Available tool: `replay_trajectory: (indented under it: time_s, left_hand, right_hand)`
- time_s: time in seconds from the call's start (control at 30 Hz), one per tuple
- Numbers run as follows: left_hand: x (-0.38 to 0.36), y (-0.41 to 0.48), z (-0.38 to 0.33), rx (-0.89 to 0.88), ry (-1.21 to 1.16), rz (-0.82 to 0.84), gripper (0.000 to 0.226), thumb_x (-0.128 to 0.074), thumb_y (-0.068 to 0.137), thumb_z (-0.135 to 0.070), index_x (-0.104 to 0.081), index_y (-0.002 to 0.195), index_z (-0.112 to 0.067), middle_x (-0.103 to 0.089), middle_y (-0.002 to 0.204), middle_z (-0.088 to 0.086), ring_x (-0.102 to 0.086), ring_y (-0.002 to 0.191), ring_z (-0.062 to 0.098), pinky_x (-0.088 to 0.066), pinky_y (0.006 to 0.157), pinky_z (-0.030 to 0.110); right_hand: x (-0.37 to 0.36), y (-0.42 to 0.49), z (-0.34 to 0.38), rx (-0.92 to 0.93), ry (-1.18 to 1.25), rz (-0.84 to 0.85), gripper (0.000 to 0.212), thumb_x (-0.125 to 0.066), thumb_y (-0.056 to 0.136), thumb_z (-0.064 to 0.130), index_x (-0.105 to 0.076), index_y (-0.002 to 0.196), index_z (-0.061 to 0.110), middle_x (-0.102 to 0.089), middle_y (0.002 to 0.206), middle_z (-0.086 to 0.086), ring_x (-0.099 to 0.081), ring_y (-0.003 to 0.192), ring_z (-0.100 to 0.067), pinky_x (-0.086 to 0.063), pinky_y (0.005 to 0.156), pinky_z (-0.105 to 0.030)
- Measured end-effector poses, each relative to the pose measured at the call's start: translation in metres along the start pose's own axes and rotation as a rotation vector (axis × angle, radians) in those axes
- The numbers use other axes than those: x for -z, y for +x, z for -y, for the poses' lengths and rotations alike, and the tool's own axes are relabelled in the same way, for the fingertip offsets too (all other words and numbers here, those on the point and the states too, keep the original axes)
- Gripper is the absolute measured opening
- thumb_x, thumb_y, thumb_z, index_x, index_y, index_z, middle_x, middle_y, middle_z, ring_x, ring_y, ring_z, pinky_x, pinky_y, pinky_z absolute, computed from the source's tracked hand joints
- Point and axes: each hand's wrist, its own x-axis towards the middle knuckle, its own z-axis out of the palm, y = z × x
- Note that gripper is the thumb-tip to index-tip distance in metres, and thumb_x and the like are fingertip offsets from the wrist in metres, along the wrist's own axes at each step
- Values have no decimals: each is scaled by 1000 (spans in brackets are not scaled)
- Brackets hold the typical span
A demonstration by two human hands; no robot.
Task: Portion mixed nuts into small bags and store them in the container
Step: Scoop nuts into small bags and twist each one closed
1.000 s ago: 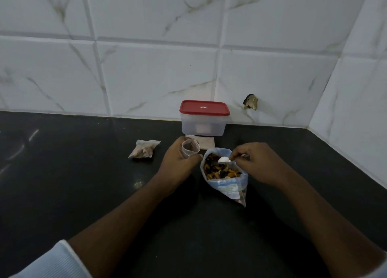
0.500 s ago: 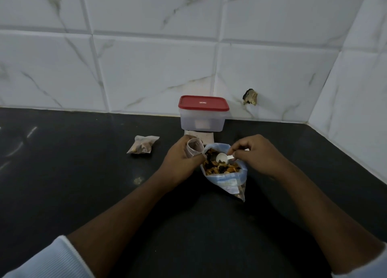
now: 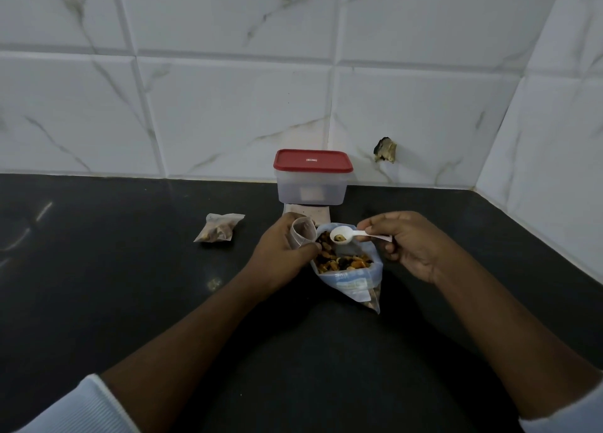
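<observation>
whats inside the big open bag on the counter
Mixed nuts show at the big bag's open mouth; the white spoon above holds a few. Their depth is hidden by the printed label.

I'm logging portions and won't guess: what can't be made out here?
Head view only.
1. Small bag: the left hand wraps its lower part, so its fill is hidden.
2. Container: the cloudy wall and red lid hide any contents.
3. Lid label: too small to read.
4. Nut bag print: blurred.
5. Spoon in the right hand: its load is too small to name.
</observation>
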Motion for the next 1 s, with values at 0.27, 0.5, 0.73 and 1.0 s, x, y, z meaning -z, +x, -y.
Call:
replay_trajectory:
  time_s: [0.27,0.5,0.73,1.0]
  left_hand:
    - [0,0,2,-37,-48,2,36,-78,89,-15,-63,118,-31,-71,113,-12,-67,105,2,-54,88,25]
    - [-1,2,7,-62,-24,-19,34,-80,86,-14,-64,111,-29,-69,108,-7,-68,100,9,-58,88,34]
    - [0,-2,2,-48,-84,-5,32,-77,92,-30,-63,121,-31,-71,115,-12,-69,106,2,-59,93,34]
    - [1,-2,-7,21,-168,-54,30,-71,95,-43,-63,120,-29,-72,114,-7,-70,105,8,-61,92,40]
  right_hand:
    - [-26,-26,11,463,-300,49,20,-66,97,5,-81,103,18,-76,89,4,-64,70,-7,-53,65,-18]
    - [-36,-28,5,655,-584,140,26,-70,96,10,-79,115,24,-76,107,19,-69,105,3,-52,86,-10]
    - [-23,-22,9,773,-511,-55,28,-69,94,3,-80,109,24,-76,104,17,-70,100,-1,-55,84,-14]
    - [-11,-16,8,656,-908,88,25,-66,95,11,-78,108,29,-65,97,27,-62,94,10,-51,78,-13]
